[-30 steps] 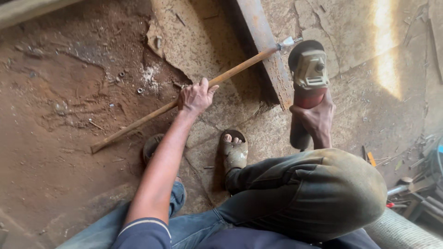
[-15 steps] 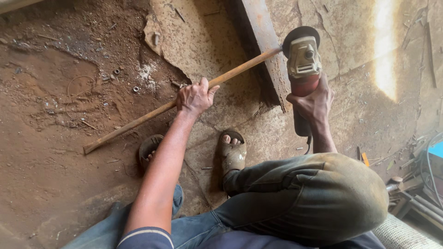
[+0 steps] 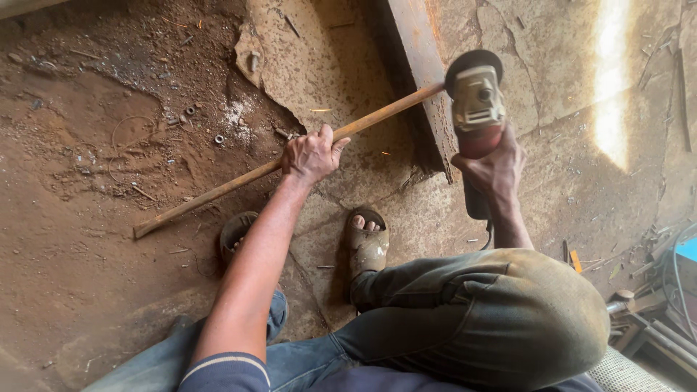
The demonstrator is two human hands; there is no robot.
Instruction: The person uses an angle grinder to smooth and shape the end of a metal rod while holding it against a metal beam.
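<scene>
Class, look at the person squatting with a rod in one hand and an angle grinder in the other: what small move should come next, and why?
Probably ease the angle grinder down a little further onto the rod. The right hand has its disc at the rod's far end, where that end rests on the steel beam. The left hand grips the rod mid-length, steadying it, and a few sparks show.
</scene>
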